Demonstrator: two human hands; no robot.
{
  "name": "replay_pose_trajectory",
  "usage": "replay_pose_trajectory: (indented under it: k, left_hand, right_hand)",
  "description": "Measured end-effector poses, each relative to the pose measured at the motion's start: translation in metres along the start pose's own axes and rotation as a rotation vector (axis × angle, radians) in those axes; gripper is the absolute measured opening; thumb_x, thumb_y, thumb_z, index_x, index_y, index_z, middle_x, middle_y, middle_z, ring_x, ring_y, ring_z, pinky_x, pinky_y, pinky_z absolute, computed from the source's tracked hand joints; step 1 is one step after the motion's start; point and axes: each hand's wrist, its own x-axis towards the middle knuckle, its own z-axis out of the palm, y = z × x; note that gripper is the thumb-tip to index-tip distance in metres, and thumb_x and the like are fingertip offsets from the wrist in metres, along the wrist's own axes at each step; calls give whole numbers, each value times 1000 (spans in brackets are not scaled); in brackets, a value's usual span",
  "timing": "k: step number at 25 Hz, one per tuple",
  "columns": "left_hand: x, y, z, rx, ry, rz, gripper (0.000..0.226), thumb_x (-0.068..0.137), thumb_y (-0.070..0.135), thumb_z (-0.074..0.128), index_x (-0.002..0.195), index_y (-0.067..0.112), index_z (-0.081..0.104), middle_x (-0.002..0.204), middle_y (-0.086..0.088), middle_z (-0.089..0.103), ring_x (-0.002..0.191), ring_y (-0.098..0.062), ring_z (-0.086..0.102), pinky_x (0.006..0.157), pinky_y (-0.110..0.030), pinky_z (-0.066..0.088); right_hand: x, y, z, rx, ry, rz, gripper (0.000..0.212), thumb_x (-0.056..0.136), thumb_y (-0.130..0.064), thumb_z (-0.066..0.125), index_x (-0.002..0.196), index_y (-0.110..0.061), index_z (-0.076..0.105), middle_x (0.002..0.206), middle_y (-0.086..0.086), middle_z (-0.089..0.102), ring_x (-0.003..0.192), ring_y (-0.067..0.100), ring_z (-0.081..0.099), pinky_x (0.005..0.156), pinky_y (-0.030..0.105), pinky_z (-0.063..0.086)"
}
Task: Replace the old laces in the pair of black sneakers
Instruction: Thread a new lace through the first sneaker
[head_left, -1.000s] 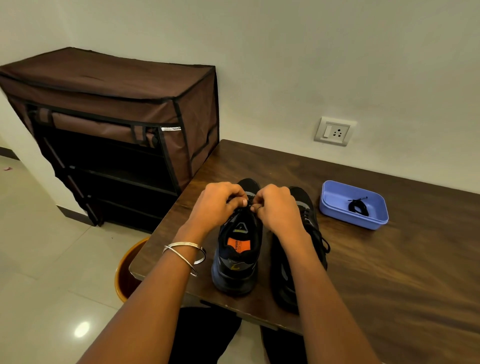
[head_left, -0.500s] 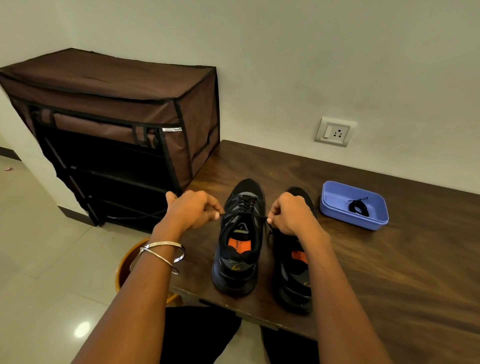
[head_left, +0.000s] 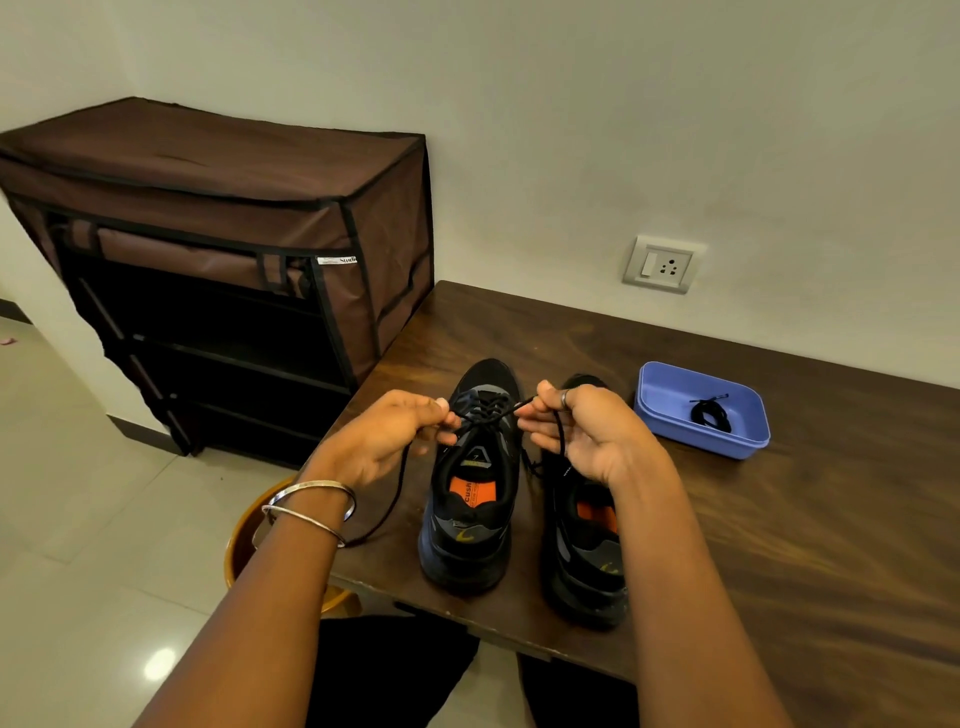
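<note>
Since a second ago I am seeing the knot coming undone: my left hand (head_left: 384, 441) and right hand (head_left: 582, 431) are pinching the old lace (head_left: 485, 418) ends apart over the left sneaker (head_left: 470, 499) at centre frame, so unthreading is starting.

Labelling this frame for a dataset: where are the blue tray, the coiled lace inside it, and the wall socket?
blue tray (head_left: 670, 415): head view, left inner wall.
coiled lace (head_left: 710, 415): head view, middle of the coil.
wall socket (head_left: 662, 265): head view, centre of the plate.

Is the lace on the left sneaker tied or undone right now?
Undone. The lace on the left sneaker shows no knot or bow; the left hand and right hand each pinch a loose end.
</note>
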Motion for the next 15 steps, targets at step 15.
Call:
replay_pose_trajectory:
  k: [15]
  left_hand:
    - [6,1,4,-585,-3,-76,25,98,23,52,83,7,63,95,-9,74,94,-18,69,98,-34,48]
  right_hand:
    - [8,13,-3,400,-104,95,29,97,-26,57,70,-16,59,101,13,75,109,26,67,105,42,41]
